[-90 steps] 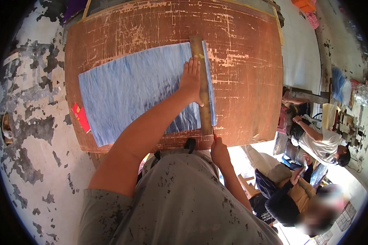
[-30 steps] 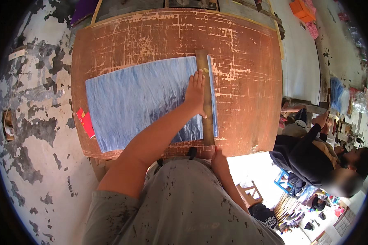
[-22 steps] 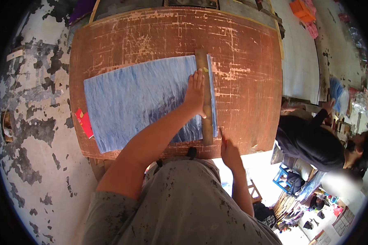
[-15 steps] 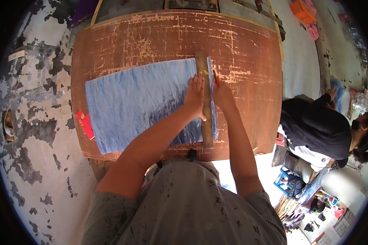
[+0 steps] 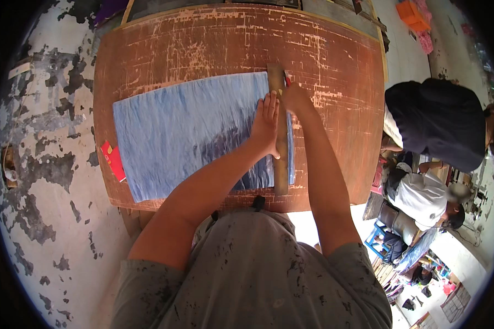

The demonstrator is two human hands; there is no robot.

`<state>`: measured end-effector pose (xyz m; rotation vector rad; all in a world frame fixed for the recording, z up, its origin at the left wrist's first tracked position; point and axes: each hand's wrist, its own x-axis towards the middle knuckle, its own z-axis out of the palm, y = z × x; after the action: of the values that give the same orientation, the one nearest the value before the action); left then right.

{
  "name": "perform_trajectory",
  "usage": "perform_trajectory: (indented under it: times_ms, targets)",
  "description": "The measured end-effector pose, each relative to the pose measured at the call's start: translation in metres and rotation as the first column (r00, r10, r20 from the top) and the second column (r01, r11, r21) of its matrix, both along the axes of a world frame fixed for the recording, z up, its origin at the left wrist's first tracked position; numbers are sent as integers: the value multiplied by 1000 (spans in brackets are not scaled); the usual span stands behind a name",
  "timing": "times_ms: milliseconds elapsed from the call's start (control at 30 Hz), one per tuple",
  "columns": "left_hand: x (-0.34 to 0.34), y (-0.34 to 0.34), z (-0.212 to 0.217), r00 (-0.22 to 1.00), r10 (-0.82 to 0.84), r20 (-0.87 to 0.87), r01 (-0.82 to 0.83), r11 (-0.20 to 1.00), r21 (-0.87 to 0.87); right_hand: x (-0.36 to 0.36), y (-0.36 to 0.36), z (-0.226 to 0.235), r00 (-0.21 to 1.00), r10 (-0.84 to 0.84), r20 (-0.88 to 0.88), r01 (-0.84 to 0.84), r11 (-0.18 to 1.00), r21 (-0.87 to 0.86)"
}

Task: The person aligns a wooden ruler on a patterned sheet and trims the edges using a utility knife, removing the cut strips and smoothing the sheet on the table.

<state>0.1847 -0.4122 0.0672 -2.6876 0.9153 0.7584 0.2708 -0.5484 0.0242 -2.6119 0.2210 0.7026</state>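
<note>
- Brown wooden table (image 5: 203, 49) fills the upper middle of the frame, scratched and worn.
- Blue sheet (image 5: 186, 134) lies flat at its centre.
- Wooden ruler (image 5: 280, 159) lies along the sheet's right edge.
- Left hand (image 5: 266, 123) presses flat, fingers spread, on sheet and ruler.
- Right hand (image 5: 295, 97) rests near the ruler's top; its grip cannot be told.
- Red card (image 5: 113, 160) sits at the sheet's left.

Bare worktop (image 5: 219, 49) lies open beyond the blue sheet (image 5: 186, 131) and to the right of the wooden straightedge (image 5: 280, 137). A red card (image 5: 113, 160) sits just beside the sheet's left edge, and two people crowd the worktop's right side.
</note>
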Motion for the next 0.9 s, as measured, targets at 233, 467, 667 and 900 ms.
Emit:
perform_trajectory:
  times_ms: [233, 467, 667, 900]
  targets:
    - [4, 2, -2, 1000, -8, -24, 9, 999, 37, -153, 4, 54, 1000, -20, -9, 20, 997, 71]
    - [2, 3, -2, 1000, 3, -18, -2, 1000, 28, -286, -1, 61, 950, -234, -205, 247, 968, 39]
    - [5, 0, -1, 999, -11, -46, 14, 998, 63, -351, 0, 67, 897, -300, -323, 304, 952, -38]
    - [7, 4, -4, 999, 0, -35, 0, 1000, 19, -347, -19, 91, 915, -220, -339, 221, 975, -35]
